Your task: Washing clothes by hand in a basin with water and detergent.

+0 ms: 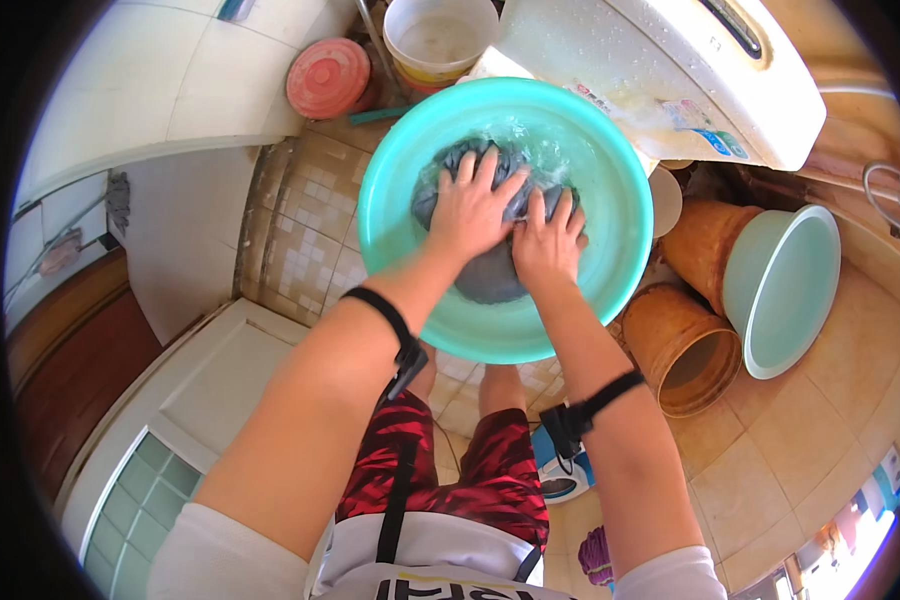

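Observation:
A large turquoise plastic basin (390, 247) holds water and a wet, bunched dark grey cloth (489, 271). My left hand (471, 206) presses on the upper left part of the cloth, fingers spread. Beside it, my right hand (551, 236) rests on the cloth's right part with its fingers bent; whether it grips any fabric is hard to see. Water ripples and splashes just beyond both hands. Each forearm wears a black strap with a small black device.
Above the basin stand a white bucket (439, 71), a red round lid (328, 78) and a white appliance (690, 82). Brown cylindrical containers (682, 360) and a pale green basin (791, 292) lie to the right. A white door (217, 367) is at lower left.

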`<control>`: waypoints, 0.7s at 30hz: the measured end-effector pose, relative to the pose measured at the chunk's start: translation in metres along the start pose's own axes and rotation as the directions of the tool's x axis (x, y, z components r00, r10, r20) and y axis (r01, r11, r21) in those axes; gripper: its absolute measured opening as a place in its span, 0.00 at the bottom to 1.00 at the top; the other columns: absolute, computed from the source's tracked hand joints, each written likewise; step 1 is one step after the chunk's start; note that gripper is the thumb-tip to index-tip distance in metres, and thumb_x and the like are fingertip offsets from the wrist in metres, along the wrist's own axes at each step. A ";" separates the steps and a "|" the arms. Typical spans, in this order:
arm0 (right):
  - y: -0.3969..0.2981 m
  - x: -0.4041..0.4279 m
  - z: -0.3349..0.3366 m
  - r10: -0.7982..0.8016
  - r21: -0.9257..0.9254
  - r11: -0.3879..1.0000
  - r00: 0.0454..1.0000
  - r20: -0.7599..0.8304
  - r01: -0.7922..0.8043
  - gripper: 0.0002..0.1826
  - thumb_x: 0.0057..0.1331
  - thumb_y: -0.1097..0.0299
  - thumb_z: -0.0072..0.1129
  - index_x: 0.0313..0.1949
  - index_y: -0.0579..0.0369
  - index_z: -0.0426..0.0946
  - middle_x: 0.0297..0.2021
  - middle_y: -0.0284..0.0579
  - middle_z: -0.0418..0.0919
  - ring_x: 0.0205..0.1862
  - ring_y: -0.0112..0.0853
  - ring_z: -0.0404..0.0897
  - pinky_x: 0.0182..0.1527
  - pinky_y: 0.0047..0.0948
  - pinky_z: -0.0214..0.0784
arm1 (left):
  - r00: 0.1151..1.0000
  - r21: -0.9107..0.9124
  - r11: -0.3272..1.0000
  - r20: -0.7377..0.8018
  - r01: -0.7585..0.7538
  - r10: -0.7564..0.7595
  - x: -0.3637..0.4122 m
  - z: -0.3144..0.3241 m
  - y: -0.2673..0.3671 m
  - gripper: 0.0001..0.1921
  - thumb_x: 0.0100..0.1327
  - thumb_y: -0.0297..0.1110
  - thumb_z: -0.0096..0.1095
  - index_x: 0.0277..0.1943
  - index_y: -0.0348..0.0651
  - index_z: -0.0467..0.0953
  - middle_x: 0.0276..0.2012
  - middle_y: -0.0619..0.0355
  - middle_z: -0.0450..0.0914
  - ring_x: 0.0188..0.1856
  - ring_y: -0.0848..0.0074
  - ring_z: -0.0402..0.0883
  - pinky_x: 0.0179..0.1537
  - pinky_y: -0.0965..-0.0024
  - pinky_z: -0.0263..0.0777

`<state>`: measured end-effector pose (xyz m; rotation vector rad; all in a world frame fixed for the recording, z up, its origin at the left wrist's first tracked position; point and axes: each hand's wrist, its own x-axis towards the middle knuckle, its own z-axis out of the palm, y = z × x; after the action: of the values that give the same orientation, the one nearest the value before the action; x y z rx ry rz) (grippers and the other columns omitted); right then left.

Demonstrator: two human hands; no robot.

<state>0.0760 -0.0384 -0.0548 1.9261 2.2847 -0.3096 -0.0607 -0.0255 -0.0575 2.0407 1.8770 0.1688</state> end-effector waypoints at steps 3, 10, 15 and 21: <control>0.002 0.051 0.023 0.054 0.276 0.961 0.989 -0.139 -0.013 0.26 0.67 0.56 0.56 0.63 0.46 0.69 0.59 0.58 0.71 0.58 0.56 0.73 0.64 0.54 0.61 | 0.952 -0.265 0.921 -0.035 0.285 -0.304 0.023 0.003 0.003 0.30 0.60 0.40 0.69 0.65 0.51 0.68 0.62 0.40 0.69 0.61 0.50 0.71 0.53 0.56 0.75; 0.042 0.058 0.013 -0.015 0.550 -0.686 0.765 0.644 -0.477 0.22 0.75 0.49 0.44 0.54 0.51 0.75 0.47 0.45 0.81 0.50 0.39 0.80 0.52 0.43 0.75 | 0.916 -0.825 0.456 0.169 0.334 -0.364 0.024 -0.051 0.078 0.23 0.64 0.45 0.66 0.53 0.36 0.74 0.41 0.36 0.83 0.44 0.48 0.84 0.44 0.55 0.77; 0.007 0.029 -0.079 0.061 0.861 -0.096 0.860 0.506 -0.499 0.21 0.74 0.55 0.50 0.53 0.62 0.74 0.41 0.41 0.80 0.46 0.26 0.77 0.49 0.28 0.69 | 0.889 -0.485 0.814 -0.146 0.319 -0.435 0.036 -0.051 0.009 0.17 0.63 0.43 0.65 0.47 0.41 0.72 0.30 0.40 0.82 0.33 0.42 0.82 0.33 0.44 0.74; 0.010 0.008 -0.098 0.265 0.875 -0.163 0.835 0.483 -0.455 0.20 0.68 0.65 0.60 0.54 0.67 0.73 0.44 0.44 0.80 0.47 0.32 0.79 0.51 0.27 0.69 | 0.998 -0.962 0.272 0.048 0.036 0.037 -0.002 -0.090 0.025 0.32 0.62 0.22 0.56 0.70 0.45 0.60 0.61 0.46 0.72 0.58 0.63 0.76 0.53 0.64 0.73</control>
<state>0.0876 -0.0053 0.0379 2.6887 0.9370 -2.5376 -0.0670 -0.0121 0.0352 1.0865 1.1311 0.9897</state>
